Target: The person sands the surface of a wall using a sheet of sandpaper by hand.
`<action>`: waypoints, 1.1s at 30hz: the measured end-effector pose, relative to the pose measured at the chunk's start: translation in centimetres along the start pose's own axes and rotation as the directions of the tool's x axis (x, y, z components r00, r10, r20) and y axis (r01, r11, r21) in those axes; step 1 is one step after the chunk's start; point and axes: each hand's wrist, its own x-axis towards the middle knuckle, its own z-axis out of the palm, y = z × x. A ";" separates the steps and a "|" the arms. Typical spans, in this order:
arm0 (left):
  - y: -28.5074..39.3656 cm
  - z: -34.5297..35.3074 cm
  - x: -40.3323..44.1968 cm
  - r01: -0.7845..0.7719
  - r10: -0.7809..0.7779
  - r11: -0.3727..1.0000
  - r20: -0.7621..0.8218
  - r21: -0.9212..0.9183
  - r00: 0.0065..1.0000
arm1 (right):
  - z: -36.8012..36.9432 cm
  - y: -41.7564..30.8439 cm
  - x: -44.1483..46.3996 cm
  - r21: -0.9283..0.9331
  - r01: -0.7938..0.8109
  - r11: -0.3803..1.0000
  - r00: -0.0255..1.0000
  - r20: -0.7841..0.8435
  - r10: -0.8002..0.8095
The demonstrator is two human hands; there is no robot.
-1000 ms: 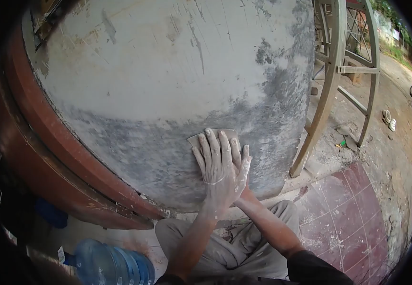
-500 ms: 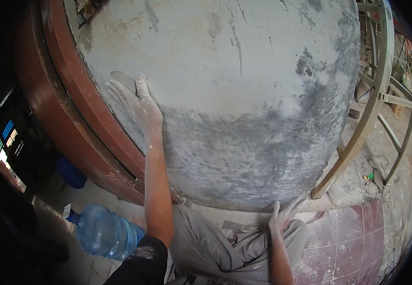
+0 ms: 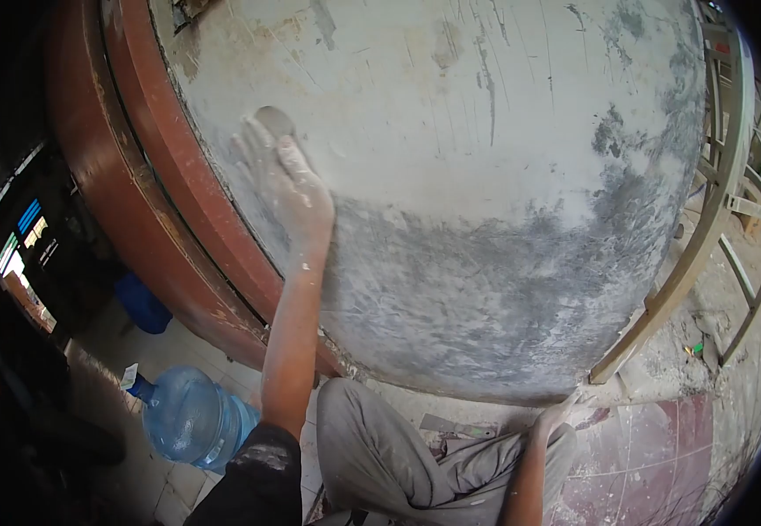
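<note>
My left hand, dusted white, presses a thin grey sheet flat to the wall, near the red-brown frame. The sheet's rounded edge shows beyond the fingers, and the rest lies hidden under the hand. White plaster covers the upper wall; its lower part is smeared dark grey. Low at the right, my right hand hangs by my knee near the wall's bottom edge, fingers stretched out, with nothing seen in it. A flat scraper-like tool lies on the floor between my legs and the wall.
A blue water bottle lies on its side at the lower left, with a dark blue object behind it. The legs of a ladder-like frame stand at the right. Reddish tiles cover the floor at the lower right.
My hands, earlier stacked over the sheet on the dark patch, have parted. The left moved with the sheet to the wall's left side; the right dropped to my knee. The view has shifted left.
</note>
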 end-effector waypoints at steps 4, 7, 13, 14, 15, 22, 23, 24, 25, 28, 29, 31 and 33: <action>-3.0 -0.6 1.3 -0.017 0.017 0.997 -0.008 -0.072 1.000 | -0.2 2.2 -0.3 -0.099 0.009 0.995 0.983 0.183 0.009; 1.0 -1.1 -2.5 -0.548 0.523 0.834 0.224 0.068 0.822 | 1.0 3.5 0.0 -0.147 0.006 0.989 0.998 0.067 0.004; -2.0 -1.7 3.3 -0.354 0.346 0.934 0.126 0.046 0.930 | -0.2 7.9 2.8 -0.055 -0.050 0.997 0.998 0.045 0.053; -3.9 -1.8 5.1 -0.192 0.195 0.980 0.067 -0.052 0.979 | -0.3 7.9 2.8 0.046 -0.128 0.991 0.991 0.036 0.127; -5.2 -1.7 6.1 -0.027 0.031 0.987 0.025 -0.157 0.999 | -0.4 7.4 2.4 0.053 -0.135 0.990 0.991 0.027 0.133; -1.5 -2.7 -1.9 -0.630 0.601 0.774 0.387 -0.066 0.699 | 0.4 7.1 2.3 0.045 -0.096 0.994 0.995 0.045 0.094; -1.7 -2.6 -1.6 -0.576 0.557 0.812 0.413 -0.091 0.720 | 0.0 7.0 2.3 -0.025 -0.068 0.997 0.996 0.060 0.070; -2.7 -2.2 -0.4 -0.440 0.432 0.897 0.294 -0.042 0.853 | -0.4 7.1 2.5 -0.030 -0.067 0.997 0.996 0.056 0.068; -3.7 -1.9 1.0 -0.291 0.290 0.957 0.162 -0.019 0.943 | -0.6 7.4 2.6 0.029 -0.100 0.995 0.993 0.073 0.098; -4.0 -1.3 1.9 -0.094 0.093 0.995 0.048 0.020 0.994 | -0.9 8.3 2.6 0.063 -0.130 0.990 0.990 0.065 0.126; -3.3 -1.0 0.6 -0.277 0.269 0.960 0.131 0.046 0.954 | -0.7 8.5 2.7 0.033 -0.122 0.992 0.991 0.058 0.120; 0.8 -1.4 -3.6 -0.585 0.569 0.810 0.308 -0.049 0.763 | 0.3 6.9 2.2 0.001 -0.114 0.993 0.993 0.028 0.114; 2.3 -1.8 -5.2 -0.682 0.682 0.713 0.390 -0.166 0.618 | 0.1 7.0 1.7 -0.050 -0.115 0.992 0.993 0.010 0.116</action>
